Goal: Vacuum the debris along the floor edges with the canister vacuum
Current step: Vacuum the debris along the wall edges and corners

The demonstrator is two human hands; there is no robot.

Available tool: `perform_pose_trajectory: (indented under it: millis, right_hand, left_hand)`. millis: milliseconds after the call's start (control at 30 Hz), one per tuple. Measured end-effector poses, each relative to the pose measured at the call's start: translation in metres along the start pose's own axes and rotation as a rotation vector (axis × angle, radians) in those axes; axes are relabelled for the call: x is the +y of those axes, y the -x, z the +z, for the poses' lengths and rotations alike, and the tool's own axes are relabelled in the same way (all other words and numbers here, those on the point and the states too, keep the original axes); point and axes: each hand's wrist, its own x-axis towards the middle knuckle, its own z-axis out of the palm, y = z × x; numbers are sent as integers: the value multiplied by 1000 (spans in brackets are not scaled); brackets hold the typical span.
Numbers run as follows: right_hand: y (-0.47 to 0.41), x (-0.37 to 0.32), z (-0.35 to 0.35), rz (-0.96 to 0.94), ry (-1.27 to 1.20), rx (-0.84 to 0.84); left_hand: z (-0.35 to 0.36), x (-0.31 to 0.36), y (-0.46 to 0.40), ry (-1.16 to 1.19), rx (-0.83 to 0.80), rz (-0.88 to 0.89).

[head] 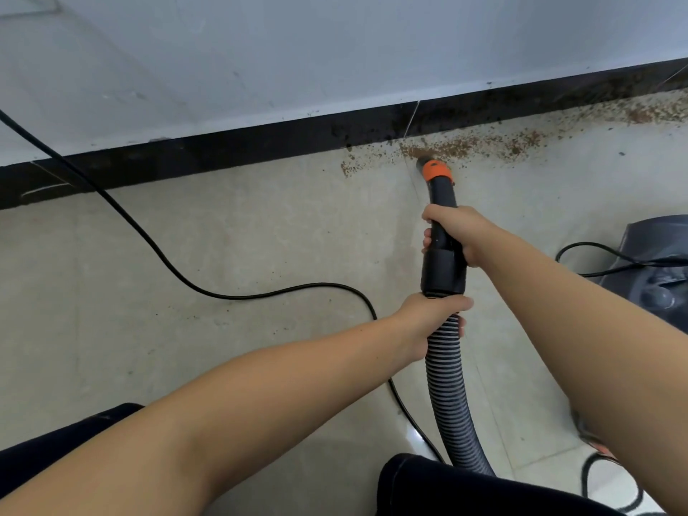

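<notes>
A black vacuum wand with an orange collar (436, 171) points at the floor just below the black baseboard (231, 152). Its tip sits at the left end of a band of brown debris (480, 145) that runs right along the wall edge. My right hand (452, 229) grips the black wand handle. My left hand (428, 322) grips the ribbed grey hose (448, 396) just below the black cuff. The hose runs down toward my knees. A dark canister vacuum (649, 277) stands at the right edge, partly cut off.
A black power cord (178, 273) loops across the beige tile floor (223, 236) from the upper left toward my legs. Another cord lies by the canister. A pale wall rises behind the baseboard. My dark trouser knees fill the bottom of the view.
</notes>
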Motion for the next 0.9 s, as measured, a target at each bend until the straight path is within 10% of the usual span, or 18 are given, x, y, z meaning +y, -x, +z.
perform_pose_trajectory:
  millis: [267,900]
  right_hand:
    - [19,8,38,-23,216,-255]
    - [14,-4,70,-82,175,-160]
  left_hand:
    - [-6,-31,15,127,54,11]
    - [-40,-13,12,124,98,39]
